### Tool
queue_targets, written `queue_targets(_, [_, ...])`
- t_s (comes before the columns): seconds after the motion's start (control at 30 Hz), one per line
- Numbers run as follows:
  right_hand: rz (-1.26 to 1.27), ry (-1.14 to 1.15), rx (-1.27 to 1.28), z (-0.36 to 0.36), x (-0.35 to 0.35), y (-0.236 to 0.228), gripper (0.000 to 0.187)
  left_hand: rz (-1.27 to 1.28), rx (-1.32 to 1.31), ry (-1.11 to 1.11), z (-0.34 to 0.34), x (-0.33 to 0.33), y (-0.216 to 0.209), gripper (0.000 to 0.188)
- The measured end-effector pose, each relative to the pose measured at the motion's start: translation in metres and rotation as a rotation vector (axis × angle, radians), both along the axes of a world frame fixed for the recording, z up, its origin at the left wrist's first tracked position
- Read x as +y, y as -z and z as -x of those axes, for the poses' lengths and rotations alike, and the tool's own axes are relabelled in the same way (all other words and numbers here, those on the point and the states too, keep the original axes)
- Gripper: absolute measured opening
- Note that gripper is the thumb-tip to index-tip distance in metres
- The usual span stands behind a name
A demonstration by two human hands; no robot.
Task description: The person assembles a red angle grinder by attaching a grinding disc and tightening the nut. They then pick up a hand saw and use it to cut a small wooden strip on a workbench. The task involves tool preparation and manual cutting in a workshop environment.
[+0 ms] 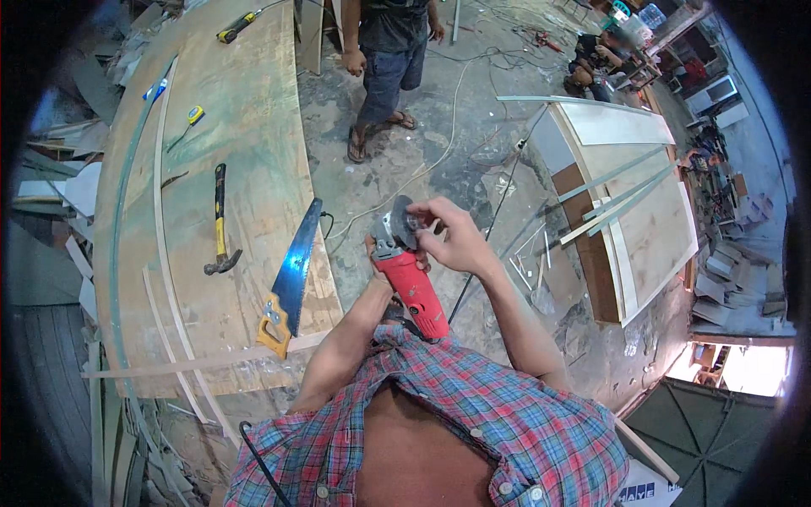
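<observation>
A red angle grinder is held in front of my chest, its dark disc at the upper end. My left hand is closed around the grinder just below its metal head, with fingertips showing on both sides of the body. My right hand has its thumb and fingers curled at the middle of the disc. Whatever small part lies under those fingertips is hidden. To the left, a handsaw with a yellow handle and a claw hammer lie on a large wooden board.
The board also carries a tape measure, a yellow-black tool and long thin strips. A person stands ahead; another crouches far right. A wooden box-like piece with strips stands right. Cables cross the floor.
</observation>
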State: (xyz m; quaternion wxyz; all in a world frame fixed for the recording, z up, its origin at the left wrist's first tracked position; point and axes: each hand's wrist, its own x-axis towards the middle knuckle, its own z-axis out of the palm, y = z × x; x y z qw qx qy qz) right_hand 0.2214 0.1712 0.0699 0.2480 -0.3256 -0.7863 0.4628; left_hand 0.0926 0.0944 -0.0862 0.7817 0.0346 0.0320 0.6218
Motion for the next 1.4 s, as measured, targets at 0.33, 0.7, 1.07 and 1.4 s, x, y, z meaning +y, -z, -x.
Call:
queue_targets(0.33, [0.123, 0.104, 0.046, 0.001, -0.014, 0.003, 0.028, -0.059, -0.043, 0.039, 0.0, -0.009, 0.009, 0.101])
queue_targets(0.7, [-0.165, 0.031, -0.026, -0.004, -0.015, -0.005, 0.03, -0.084, -0.018, 0.043, -0.006, -0.014, 0.01, 0.107])
queue_targets(1.07, [-0.04, 0.093, -0.043, -0.01, -0.02, 0.011, 0.031, 0.014, 0.002, 0.052, -0.008, -0.016, 0.0, 0.097])
queue_targets(1.4, [0.105, 0.226, -0.102, -0.003, -0.027, 0.011, 0.029, 0.018, 0.057, 0.016, -0.01, -0.017, -0.004, 0.102])
